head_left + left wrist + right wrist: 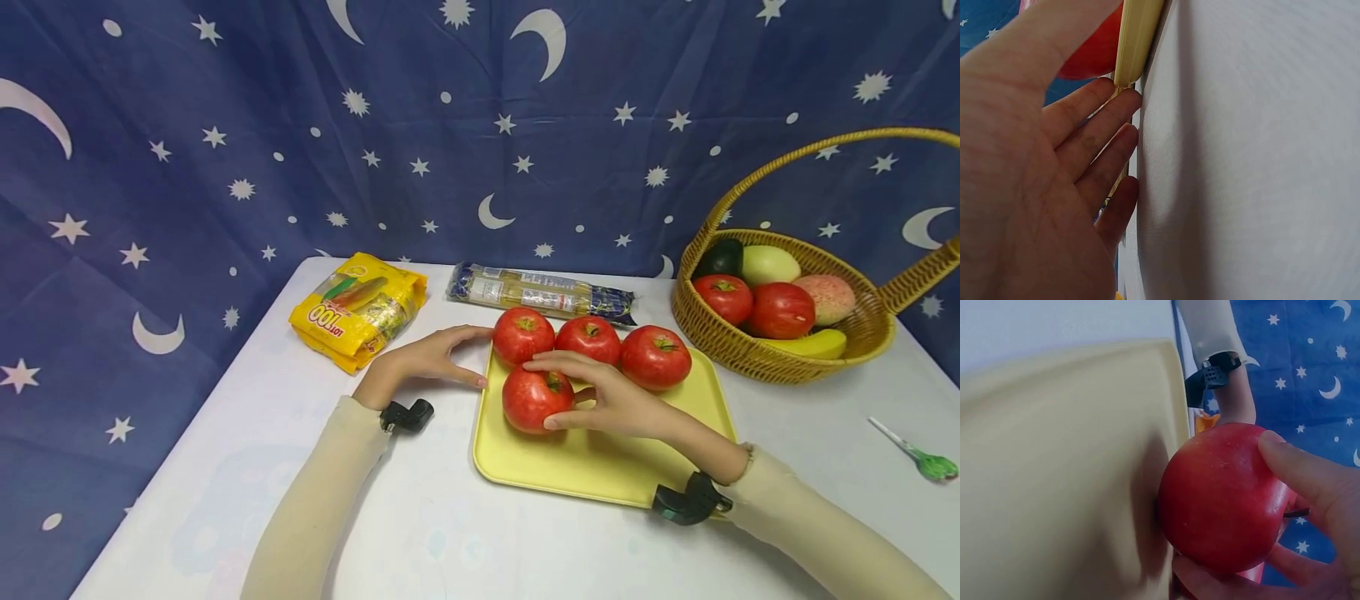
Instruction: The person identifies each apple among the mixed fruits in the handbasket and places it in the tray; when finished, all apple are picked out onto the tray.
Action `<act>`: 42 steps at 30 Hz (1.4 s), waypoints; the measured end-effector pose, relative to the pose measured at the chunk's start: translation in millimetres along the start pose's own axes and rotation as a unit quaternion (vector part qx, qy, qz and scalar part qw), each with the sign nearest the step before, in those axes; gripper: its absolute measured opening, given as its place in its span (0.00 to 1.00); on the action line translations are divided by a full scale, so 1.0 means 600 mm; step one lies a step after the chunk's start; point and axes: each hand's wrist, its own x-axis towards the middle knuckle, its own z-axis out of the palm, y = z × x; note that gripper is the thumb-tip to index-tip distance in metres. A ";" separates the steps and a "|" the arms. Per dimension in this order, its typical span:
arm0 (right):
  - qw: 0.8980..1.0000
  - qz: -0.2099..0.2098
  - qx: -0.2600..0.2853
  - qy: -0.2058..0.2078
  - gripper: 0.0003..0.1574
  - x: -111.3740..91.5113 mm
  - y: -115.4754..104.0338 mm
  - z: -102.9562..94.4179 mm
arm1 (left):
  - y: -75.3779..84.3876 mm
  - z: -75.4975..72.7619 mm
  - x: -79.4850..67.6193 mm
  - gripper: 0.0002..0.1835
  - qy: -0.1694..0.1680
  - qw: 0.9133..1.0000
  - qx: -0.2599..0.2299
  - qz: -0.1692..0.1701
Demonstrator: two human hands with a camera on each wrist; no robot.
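My right hand [615,402] grips a red apple [531,402] from its right side, thumb in front and fingers over the back. In the right wrist view that apple [1222,500] rests on or just above the yellow tray [600,471]; which one I cannot tell. Behind it, three more apples line the tray's far side: a left one [522,333], a middle one [588,337] and a right one [657,358]. At the tray's left edge is my left hand [427,357], its fingers loosely extended. The left wrist view has its fingertips by the tray rim [1138,37].
A yellow snack bag [360,308] lies at the back left. Behind the tray is a long clear packet [543,292] with blue ends. To the right stands a wicker basket [757,358] of fruit with a tall handle, and a green-headed lollipop [933,465] lies near the right edge.
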 end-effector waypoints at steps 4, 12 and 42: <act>1.000 -0.016 -0.022 0.013 0.41 0.007 -0.006 0.002 | 0.000 -0.003 -0.001 0.46 -0.001 1.000 0.004 -0.005; 1.000 -0.017 0.010 0.007 0.33 0.018 -0.012 0.005 | 0.000 -0.008 -0.004 0.46 -0.002 1.000 -0.001 -0.009; 0.998 -0.024 0.060 0.027 0.34 0.016 0.010 0.010 | 0.001 -0.002 -0.002 0.46 -0.008 1.000 -0.011 -0.005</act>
